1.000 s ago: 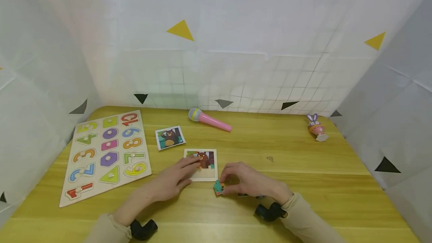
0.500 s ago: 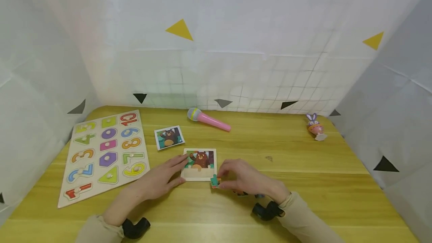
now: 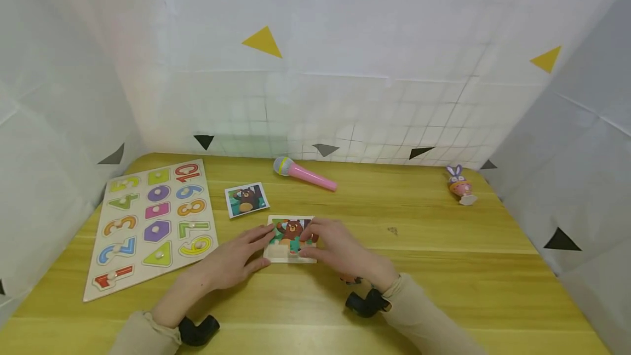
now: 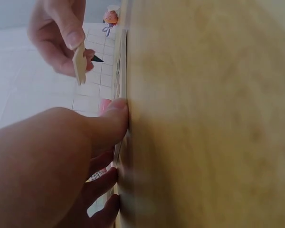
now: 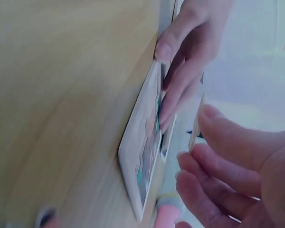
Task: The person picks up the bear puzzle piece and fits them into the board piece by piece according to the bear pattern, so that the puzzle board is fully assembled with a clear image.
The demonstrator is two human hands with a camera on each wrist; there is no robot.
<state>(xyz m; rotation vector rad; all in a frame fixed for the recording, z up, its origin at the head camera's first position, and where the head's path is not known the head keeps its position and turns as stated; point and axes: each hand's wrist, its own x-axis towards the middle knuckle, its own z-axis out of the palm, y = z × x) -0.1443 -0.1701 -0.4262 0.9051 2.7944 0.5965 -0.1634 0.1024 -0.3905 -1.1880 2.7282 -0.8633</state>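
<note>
A small jigsaw puzzle tray lies on the table in the head view, with a bear picture in its upper part and bare wood along its lower part. My left hand rests at the tray's left edge, fingers extended and thumb against the rim. Over the lower right of the tray, my right hand pinches a teal puzzle piece between thumb and fingers. The left wrist view shows this puzzle piece edge-on, raised above the tray. More loose puzzle pieces lie partly hidden under my right wrist.
A bear picture card lies behind the tray. To the left is a wooden number-and-shape board. A pink toy microphone lies at the back, and a rabbit-eared toy stands at the far right.
My right hand has carried the teal puzzle piece leftward from beside the tray to over its lower part. My left hand has drawn back from the picture to the tray's left edge.
</note>
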